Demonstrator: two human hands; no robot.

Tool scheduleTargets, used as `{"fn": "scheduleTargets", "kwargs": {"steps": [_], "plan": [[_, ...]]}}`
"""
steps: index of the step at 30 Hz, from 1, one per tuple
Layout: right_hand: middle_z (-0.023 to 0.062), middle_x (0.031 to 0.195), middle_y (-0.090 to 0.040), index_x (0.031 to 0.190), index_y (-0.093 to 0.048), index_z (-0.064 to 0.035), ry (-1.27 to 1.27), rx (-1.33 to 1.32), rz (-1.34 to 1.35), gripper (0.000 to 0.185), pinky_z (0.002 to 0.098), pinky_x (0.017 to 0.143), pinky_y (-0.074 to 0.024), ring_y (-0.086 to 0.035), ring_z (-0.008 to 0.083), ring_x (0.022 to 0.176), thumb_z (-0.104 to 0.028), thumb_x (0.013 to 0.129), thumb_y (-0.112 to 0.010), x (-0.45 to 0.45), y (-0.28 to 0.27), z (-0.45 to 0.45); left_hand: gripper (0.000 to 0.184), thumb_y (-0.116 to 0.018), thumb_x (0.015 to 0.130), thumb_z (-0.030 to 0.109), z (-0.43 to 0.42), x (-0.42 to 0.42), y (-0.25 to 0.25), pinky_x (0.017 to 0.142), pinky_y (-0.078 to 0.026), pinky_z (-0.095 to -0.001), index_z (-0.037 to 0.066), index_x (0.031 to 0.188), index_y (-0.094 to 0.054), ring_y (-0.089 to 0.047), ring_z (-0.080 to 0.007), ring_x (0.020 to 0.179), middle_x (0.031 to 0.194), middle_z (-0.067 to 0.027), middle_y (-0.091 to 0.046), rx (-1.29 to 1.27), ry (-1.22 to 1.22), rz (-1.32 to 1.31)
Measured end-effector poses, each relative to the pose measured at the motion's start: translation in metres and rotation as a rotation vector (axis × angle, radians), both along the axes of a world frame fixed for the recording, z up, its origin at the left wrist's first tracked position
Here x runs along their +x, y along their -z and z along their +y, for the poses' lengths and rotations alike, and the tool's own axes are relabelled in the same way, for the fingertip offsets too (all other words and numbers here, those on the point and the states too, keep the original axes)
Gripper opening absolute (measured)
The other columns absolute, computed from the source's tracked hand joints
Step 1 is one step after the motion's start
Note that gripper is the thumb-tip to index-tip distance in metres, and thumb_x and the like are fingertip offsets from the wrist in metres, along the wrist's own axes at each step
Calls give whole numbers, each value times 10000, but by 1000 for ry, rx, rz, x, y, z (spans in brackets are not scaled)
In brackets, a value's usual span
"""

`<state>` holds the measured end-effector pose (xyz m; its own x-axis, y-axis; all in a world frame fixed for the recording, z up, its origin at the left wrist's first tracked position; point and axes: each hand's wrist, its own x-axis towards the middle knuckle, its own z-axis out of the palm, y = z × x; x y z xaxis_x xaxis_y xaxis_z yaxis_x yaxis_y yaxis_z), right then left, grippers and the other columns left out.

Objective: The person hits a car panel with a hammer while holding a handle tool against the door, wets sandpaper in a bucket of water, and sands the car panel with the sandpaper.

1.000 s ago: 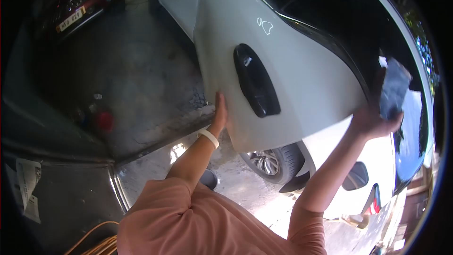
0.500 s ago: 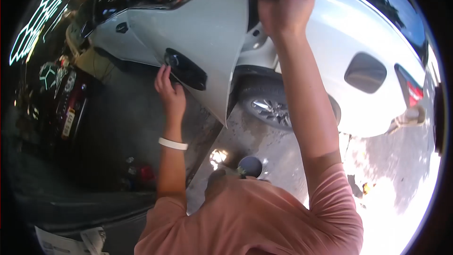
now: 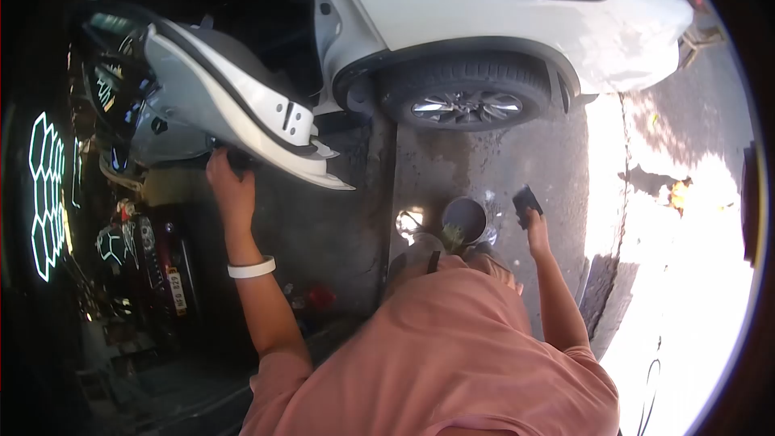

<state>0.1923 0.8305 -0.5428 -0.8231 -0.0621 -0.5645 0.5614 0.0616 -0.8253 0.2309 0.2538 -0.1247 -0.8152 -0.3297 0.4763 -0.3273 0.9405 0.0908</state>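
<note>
The rear door (image 3: pixel 258 117) of a white car (image 3: pixel 452 0) stands swung open at upper left, its edge and latch facing me. My left hand (image 3: pixel 232 190), with a white wristband, is at the door's outer side, fingers curled at the dark door handle (image 3: pixel 239 159); the door partly hides the fingertips. Low on my right, apart from the car, my right hand (image 3: pixel 536 228) grips a small dark rectangular block (image 3: pixel 528 201). I cannot make out exactly what kind of block it is.
A rear wheel (image 3: pixel 468 101) sits right of the open door. Near my feet stands a round dark bucket (image 3: pixel 465 220). A dark red car (image 3: pixel 165 258) with a licence plate is at left, close to the door's swing. Sunlit pavement lies at right.
The rear door has swung open leftward with my left hand at its handle. My right hand has come down from the car's upper side to low right, still holding the block.
</note>
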Motion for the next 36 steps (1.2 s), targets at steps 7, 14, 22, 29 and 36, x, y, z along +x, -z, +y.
{"fn": "scheduleTargets", "kwargs": {"steps": [7,14,22,29,36], "plan": [[57,817,-594,1014,-616,-62,270,342,-602,376,356,606,-467,-593,194,735,-392,886,-493,202,90,123,457,-729,846,148,6,-22,10,1020,-420,-518,-90,1215,-606,-590,-444,1121,1177,-272,-649,-107,149,60],[49,863,-607,1049,-606,-84,255,267,-627,349,331,578,-463,-613,160,732,-379,898,-498,231,110,117,422,-625,959,233,-42,16,23,1038,-426,-485,-51,1270,-606,-579,-412,1186,1295,-247,-621,-271,59,-164],[83,997,-649,1188,-605,-23,247,145,-412,416,311,614,-478,-641,173,796,-346,944,-509,147,111,66,540,-661,937,279,-42,87,20,1133,-362,-478,15,1391,-536,-470,-381,1349,1427,-208,-538,-184,109,-103],[88,1043,-640,1274,-555,-43,137,200,-415,444,322,635,-486,-641,176,830,-317,929,-502,113,102,64,527,-668,924,259,-33,91,10,1126,-367,-475,12,1370,-537,-474,-386,1336,1411,-209,-541,-111,52,-54],[69,1015,-617,1304,-517,-64,104,298,-458,457,321,605,-489,-640,184,795,-290,908,-491,114,97,81,515,-675,911,240,-31,92,10,1119,-372,-472,8,1350,-537,-478,-391,1324,1394,-210,-545,-62,30,-29]]}}
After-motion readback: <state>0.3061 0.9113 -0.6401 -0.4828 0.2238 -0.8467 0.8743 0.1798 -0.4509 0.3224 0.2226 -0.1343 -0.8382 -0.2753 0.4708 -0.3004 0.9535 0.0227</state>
